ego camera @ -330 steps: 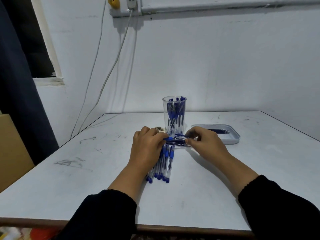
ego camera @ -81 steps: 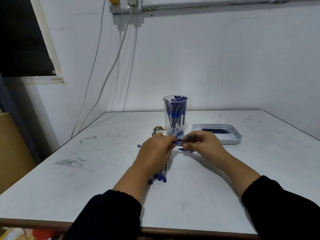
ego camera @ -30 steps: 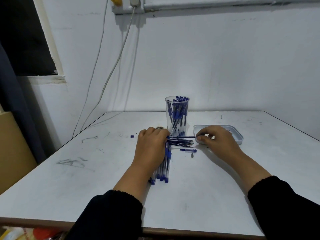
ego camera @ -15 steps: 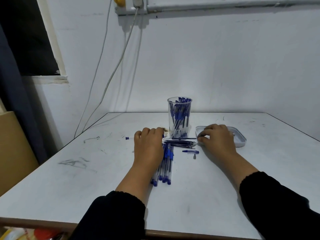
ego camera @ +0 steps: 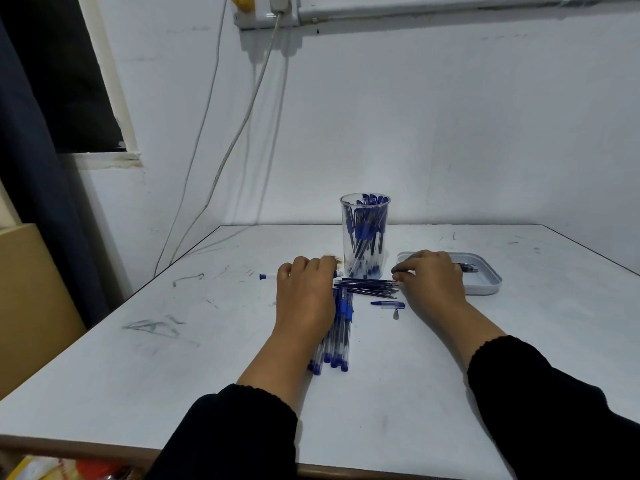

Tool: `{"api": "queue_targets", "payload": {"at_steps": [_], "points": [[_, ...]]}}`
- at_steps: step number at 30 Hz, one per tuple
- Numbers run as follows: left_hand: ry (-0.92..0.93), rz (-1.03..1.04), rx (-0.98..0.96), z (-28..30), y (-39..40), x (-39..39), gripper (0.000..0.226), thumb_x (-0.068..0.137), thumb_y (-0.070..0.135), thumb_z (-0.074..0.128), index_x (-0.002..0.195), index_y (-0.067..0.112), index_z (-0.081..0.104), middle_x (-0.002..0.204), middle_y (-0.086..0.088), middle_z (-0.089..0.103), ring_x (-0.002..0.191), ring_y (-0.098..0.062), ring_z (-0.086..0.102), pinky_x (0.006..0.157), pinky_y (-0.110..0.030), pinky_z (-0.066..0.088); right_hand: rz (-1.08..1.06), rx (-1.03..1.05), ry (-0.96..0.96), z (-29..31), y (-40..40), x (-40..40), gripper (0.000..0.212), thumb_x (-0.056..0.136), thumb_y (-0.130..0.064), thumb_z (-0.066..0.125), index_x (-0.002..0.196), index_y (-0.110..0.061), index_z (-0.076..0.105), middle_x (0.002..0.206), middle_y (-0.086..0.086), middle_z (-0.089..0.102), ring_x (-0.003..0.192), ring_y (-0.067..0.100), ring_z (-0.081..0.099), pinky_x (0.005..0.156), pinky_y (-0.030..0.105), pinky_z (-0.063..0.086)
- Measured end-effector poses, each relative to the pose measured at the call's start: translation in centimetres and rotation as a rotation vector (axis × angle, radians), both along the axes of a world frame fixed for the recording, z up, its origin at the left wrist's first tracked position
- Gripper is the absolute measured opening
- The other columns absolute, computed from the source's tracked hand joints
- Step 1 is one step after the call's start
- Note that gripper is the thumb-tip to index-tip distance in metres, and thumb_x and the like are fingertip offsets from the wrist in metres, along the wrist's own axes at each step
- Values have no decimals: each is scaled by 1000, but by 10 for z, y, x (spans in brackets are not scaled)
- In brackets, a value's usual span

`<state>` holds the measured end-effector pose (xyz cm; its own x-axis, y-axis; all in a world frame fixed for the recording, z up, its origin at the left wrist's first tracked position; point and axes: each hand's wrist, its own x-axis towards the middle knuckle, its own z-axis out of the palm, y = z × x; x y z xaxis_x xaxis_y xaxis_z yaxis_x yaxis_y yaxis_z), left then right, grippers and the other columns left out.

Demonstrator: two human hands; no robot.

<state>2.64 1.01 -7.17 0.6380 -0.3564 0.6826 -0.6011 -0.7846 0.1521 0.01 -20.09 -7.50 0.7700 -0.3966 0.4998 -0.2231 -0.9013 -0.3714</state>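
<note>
The left hand (ego camera: 306, 299) lies palm down on a row of capped blue pens (ego camera: 337, 344) that lie side by side on the white table (ego camera: 207, 358), with their ends pointing toward the near edge. The fingers bend down over the far ends of the pens; whether they grip anything cannot be told. The right hand (ego camera: 431, 282) rests on the table to the right, fingers curled, with thumb and forefinger at the right-hand end of a small stack of ink refills (ego camera: 367, 288). Whether the fingertips pinch the topmost refill or only touch it cannot be told. The refills lie crosswise, at right angles to the pens, between the two hands and just in front of a clear plastic cup (ego camera: 365, 209). The cup stands upright and holds further blue pens. A loose pen cap (ego camera: 388, 304) lies just nearer than the refills, and a small grey tip piece (ego camera: 396, 314) lies just beside the cap. A small blue piece (ego camera: 264, 276) lies on the table just left of the left hand. A shallow grey tray (ego camera: 488, 287) sits behind the right hand, partly covered by it, and holds a few dark rod-shaped items (ego camera: 469, 269). Both forearms wear black sleeves (ego camera: 235, 434). Two cables (ego camera: 239, 133) hang from a wall socket strip (ego camera: 266, 12) down behind the table.
</note>
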Motion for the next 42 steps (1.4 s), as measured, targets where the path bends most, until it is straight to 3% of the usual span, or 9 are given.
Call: {"api": "queue_targets", "payload": {"at_steps": [5,7,12,19,27,33,42], "points": [[-49,-1,-31,-4,-3,1,38,67,-13,61,91,16,61,78,4,63,80,-24,53,77,-32,28,-40,161,-46,9,-20,-6,18,91,-25,60,99,-24,75,107,4,69,105,27,57,87,40,44],[-61,-23,-34,-3,-5,-1,36,67,-12,63,89,16,61,78,5,62,80,-23,53,76,-31,27,-97,223,-18,10,-33,-11,20,90,-23,58,101,-24,74,109,4,68,104,26,58,84,36,45],[-49,-110,-9,-2,-10,-8,36,70,-11,62,93,17,62,85,4,63,86,-24,53,81,-33,32,-201,220,166,10,-49,-23,24,88,-20,52,100,-27,72,106,-1,67,85,18,50,73,27,34],[-54,-135,-6,-4,-11,-8,36,70,-10,62,93,17,61,85,5,63,85,-23,52,80,-33,32,-282,231,279,13,-49,-15,26,87,-19,53,102,-27,72,109,-2,66,102,24,59,77,27,35],[-15,-149,11,-3,-10,-8,34,76,-8,59,98,17,61,90,4,64,90,-22,50,84,-33,32,-301,226,264,9,-49,-12,20,86,-17,52,89,-20,71,91,1,67,81,23,57,64,26,34],[-23,-145,-1,-4,-10,-8,33,76,-7,60,96,19,60,88,6,63,88,-21,50,80,-29,26,-268,240,251,12,-45,-17,15,77,-20,55,78,-22,70,84,-4,64,81,20,58,69,27,36],[-8,-142,8,-3,-10,-7,32,78,-6,58,98,19,60,90,7,63,90,-20,49,80,-29,27,-305,251,285,14,-42,-15,17,78,-19,53,85,-22,68,90,-2,63,84,21,55,70,26,34]]}}
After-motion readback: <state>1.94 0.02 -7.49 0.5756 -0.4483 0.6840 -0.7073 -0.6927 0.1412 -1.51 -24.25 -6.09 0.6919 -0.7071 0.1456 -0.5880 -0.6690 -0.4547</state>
